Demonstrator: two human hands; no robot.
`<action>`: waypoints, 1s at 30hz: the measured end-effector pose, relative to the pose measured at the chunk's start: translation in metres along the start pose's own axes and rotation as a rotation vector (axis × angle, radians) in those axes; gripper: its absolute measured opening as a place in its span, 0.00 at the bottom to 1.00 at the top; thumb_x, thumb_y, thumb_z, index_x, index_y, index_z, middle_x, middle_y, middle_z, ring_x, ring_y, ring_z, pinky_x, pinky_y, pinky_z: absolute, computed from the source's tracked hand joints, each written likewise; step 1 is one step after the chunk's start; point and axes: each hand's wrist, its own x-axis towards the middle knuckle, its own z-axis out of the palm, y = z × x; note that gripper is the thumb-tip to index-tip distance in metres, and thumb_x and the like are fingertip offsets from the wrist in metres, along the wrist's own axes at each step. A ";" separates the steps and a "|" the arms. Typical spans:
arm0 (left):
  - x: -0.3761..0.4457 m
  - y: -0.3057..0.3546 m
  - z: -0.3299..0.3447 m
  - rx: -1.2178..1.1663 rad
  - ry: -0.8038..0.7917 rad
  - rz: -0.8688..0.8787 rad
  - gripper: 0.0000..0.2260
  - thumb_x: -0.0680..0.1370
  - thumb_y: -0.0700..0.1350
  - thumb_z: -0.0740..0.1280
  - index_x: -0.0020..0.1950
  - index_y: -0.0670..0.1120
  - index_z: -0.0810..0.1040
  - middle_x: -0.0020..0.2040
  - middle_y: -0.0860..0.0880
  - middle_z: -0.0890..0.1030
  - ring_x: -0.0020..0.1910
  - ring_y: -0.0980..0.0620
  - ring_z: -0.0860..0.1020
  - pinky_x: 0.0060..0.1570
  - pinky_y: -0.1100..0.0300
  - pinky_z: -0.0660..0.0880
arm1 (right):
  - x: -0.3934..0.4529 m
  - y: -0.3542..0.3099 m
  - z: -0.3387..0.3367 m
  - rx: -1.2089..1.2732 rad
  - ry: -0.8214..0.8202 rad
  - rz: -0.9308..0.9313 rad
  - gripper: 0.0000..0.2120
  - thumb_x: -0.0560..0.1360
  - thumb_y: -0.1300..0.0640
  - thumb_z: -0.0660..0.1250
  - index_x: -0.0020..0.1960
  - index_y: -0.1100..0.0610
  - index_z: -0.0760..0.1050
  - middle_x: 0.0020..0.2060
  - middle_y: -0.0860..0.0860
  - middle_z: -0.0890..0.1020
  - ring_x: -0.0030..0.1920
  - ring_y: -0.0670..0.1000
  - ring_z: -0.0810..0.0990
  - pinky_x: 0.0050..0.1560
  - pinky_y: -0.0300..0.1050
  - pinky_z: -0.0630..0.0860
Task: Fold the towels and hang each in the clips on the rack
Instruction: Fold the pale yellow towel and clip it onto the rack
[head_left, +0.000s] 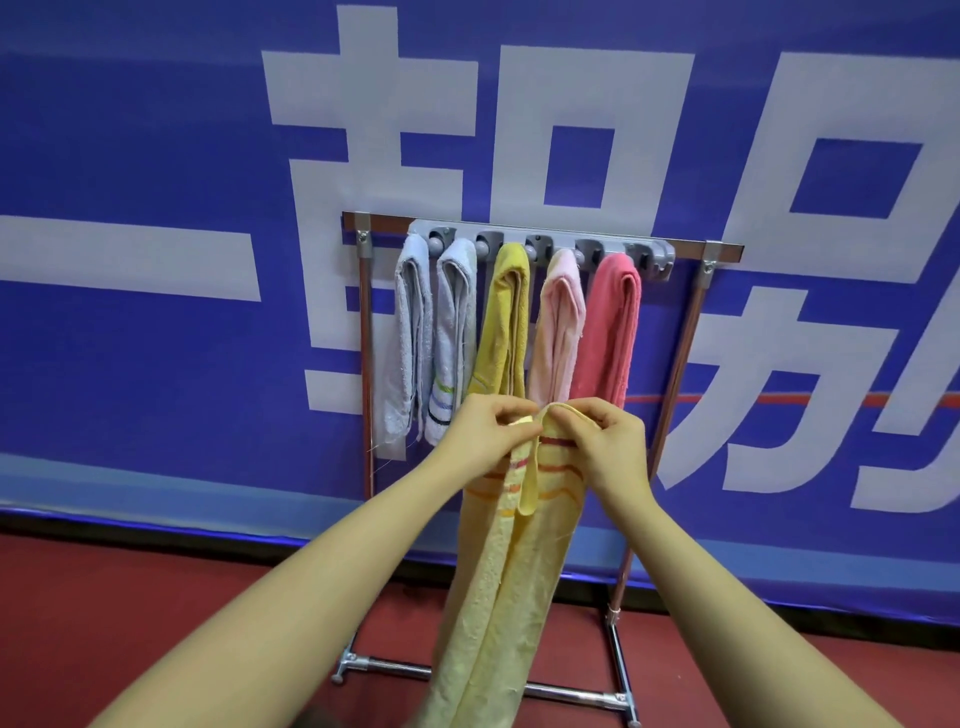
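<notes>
While both hands, left (485, 426) and right (597, 434), pinch the pale yellow towel's (498, 597) top edge, the rack's (540, 244) rightmost clip (655, 259) seems free.

The only writing stands on the blue banner (156, 156) behind the rack (545, 244): very large white Chinese characters, cut off by the frame edges. At far left is a single horizontal stroke that reads as 一; the next character is partly hidden by the rack and the hanging towels, and the others run off the right, so none of these can be read with certainty
</notes>
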 end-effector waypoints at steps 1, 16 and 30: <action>0.000 0.001 0.001 -0.011 -0.001 0.007 0.12 0.73 0.40 0.71 0.56 0.43 0.81 0.48 0.50 0.82 0.51 0.54 0.80 0.55 0.60 0.76 | 0.000 -0.003 0.001 0.008 -0.012 -0.012 0.03 0.72 0.59 0.71 0.40 0.54 0.83 0.35 0.49 0.85 0.39 0.45 0.82 0.42 0.41 0.79; 0.007 -0.002 -0.008 0.107 0.178 -0.042 0.02 0.73 0.40 0.70 0.43 0.44 0.83 0.38 0.53 0.81 0.40 0.55 0.78 0.47 0.58 0.76 | -0.002 -0.002 -0.007 0.031 -0.078 -0.027 0.03 0.74 0.61 0.70 0.44 0.55 0.83 0.38 0.50 0.85 0.40 0.44 0.82 0.42 0.37 0.79; 0.004 0.013 -0.018 -0.306 -0.094 -0.139 0.13 0.73 0.29 0.65 0.48 0.44 0.82 0.46 0.42 0.82 0.45 0.50 0.79 0.54 0.56 0.76 | 0.007 0.003 -0.001 0.006 -0.035 -0.091 0.03 0.76 0.64 0.66 0.48 0.59 0.78 0.40 0.55 0.82 0.39 0.45 0.79 0.38 0.39 0.76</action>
